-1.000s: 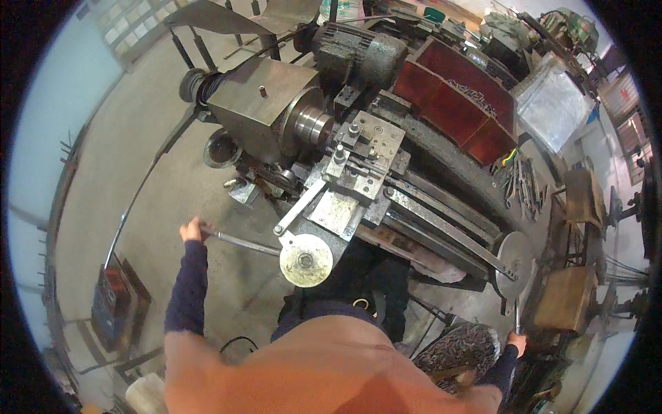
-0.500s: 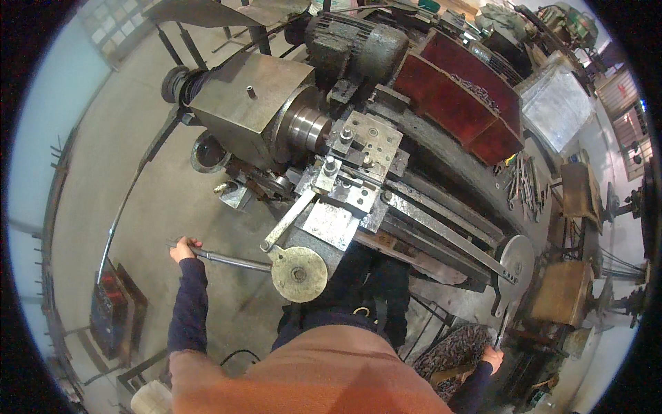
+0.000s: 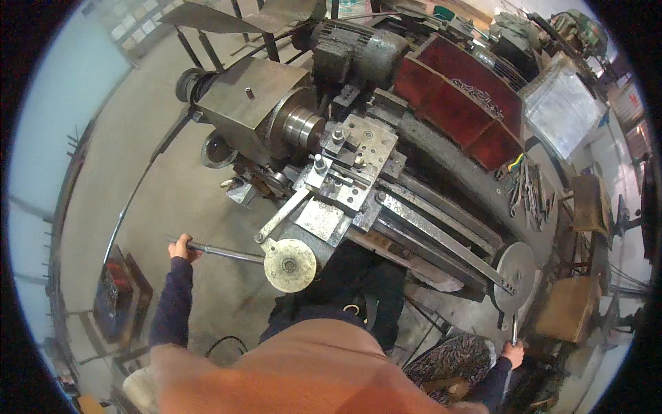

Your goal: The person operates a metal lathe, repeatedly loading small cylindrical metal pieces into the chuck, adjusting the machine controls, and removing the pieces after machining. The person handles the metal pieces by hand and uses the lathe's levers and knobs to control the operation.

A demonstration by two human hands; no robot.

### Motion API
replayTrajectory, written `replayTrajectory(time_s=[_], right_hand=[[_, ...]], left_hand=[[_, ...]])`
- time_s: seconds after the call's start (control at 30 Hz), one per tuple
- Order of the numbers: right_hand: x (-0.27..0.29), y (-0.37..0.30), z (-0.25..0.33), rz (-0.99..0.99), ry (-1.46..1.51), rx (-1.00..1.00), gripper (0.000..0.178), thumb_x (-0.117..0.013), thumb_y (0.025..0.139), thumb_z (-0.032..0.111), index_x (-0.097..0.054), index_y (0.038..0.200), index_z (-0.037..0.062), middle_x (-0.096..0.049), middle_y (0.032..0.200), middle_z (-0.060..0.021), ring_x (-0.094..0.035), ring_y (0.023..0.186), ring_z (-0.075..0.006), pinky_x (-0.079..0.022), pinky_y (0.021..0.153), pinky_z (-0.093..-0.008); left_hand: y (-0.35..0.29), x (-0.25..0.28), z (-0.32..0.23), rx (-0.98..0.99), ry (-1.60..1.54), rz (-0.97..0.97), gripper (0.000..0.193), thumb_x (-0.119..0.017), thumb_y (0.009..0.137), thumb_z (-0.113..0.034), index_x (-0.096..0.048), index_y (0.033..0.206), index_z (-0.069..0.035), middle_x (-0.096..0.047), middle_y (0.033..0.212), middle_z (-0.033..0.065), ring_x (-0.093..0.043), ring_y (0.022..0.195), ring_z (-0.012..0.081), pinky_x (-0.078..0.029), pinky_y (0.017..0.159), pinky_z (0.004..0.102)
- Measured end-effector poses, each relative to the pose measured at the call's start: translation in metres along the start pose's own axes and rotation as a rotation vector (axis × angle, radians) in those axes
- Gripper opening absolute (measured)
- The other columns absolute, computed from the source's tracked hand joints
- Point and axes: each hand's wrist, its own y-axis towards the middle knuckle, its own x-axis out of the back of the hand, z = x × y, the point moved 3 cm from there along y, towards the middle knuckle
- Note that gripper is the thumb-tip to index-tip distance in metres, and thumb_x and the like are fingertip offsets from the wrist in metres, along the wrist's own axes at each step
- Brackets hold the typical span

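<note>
Left lever [image 3: 227, 253] is slanting out past the near left corner of the lathe carriage [image 3: 319, 219], and I am clamping its outer end with the left hand [image 3: 182, 250], fingers curling around it. Right lever [image 3: 514, 330] is pointing down from the right end of the lathe bed [image 3: 448, 215], and from my end I am seeing the right hand [image 3: 512, 353] gripping its lower part, fingers wrapping it.

Around these, a boxy headstock [image 3: 249, 96] is sitting at the bed's left end, with a ribbed motor [image 3: 358, 52] standing beyond. A red tray [image 3: 431, 96] is resting along the back edge, holding small metal parts, and wrenches [image 3: 531, 196] are lying near the back right corner. A heap of dark bits [image 3: 448, 359] is crowding the right hand's left side, while a brown box [image 3: 565, 307] is standing to the right.

Both levers are showing as slim, straight, grey metal rods; the left is meeting a worn yellowish disc [image 3: 289, 265], the right a larger grey disc [image 3: 520, 265]. A long flat bar [image 3: 445, 241] is running along the bed's front edge to the grey disc.

For moving, I am seeing floor [image 3: 165, 193] stretching leftward from the left hand toward a thin slanting rod [image 3: 124, 214]; the wearer's torso [image 3: 310, 366] is filling the space between the forearms.
</note>
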Motion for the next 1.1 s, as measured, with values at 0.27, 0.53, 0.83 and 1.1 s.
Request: replayTrajectory(time_s=[0.27, 0.53, 0.83, 1.1], right_hand=[[0.065, 0.072, 0.033, 0.145, -0.203, -0.279, 0.048, -0.057, 0.075, 0.033, -0.05, 0.119, 0.0163, -0.047, 0.127, -0.0033, -0.043, 0.118, -0.0233, -0.037, 0.092, -0.0461], [0.02, -0.035, 0.062, -0.309, 0.384, 0.06, 0.07, -0.065, 0.064, 0.019, -0.042, 0.128, 0.0062, -0.047, 0.126, -0.0173, -0.044, 0.117, -0.0305, -0.035, 0.097, -0.036], [0.043, -0.109, 0.092, -0.142, 0.575, -0.005, 0.064, -0.065, 0.06, 0.02, -0.051, 0.121, 0.0097, -0.058, 0.11, -0.0199, -0.056, 0.1, -0.0351, -0.044, 0.084, -0.0392], [0.156, -0.042, 0.172, -0.319, 0.865, 0.507, 0.055, -0.051, 0.062, 0.003, -0.054, 0.117, 0.0014, -0.062, 0.104, -0.0148, -0.059, 0.098, -0.0238, -0.043, 0.086, -0.0317]], left_hand=[[0.128, -0.005, -0.051, -0.55, 0.641, 0.049, 0.033, -0.057, 0.071, -0.014, -0.056, 0.099, 0.005, -0.063, 0.077, 0.02, -0.063, 0.061, 0.0305, -0.051, 0.058, 0.0402], [0.118, -0.182, -0.037, -1.019, 1.381, 0.288, 0.034, -0.057, 0.075, -0.024, -0.056, 0.103, -0.004, -0.063, 0.085, 0.017, -0.061, 0.085, 0.0339, -0.048, 0.077, 0.042], [0.136, -0.245, 0.016, -0.559, 1.184, 0.219, 0.033, -0.055, 0.077, -0.029, -0.063, 0.097, -0.005, -0.062, 0.099, 0.018, -0.059, 0.094, 0.0327, -0.047, 0.083, 0.04], [0.135, -0.224, -0.005, -0.924, 1.375, 0.493, 0.028, -0.056, 0.076, -0.02, -0.049, 0.098, -0.004, -0.062, 0.089, 0.0186, -0.061, 0.086, 0.0344, -0.049, 0.073, 0.044]])
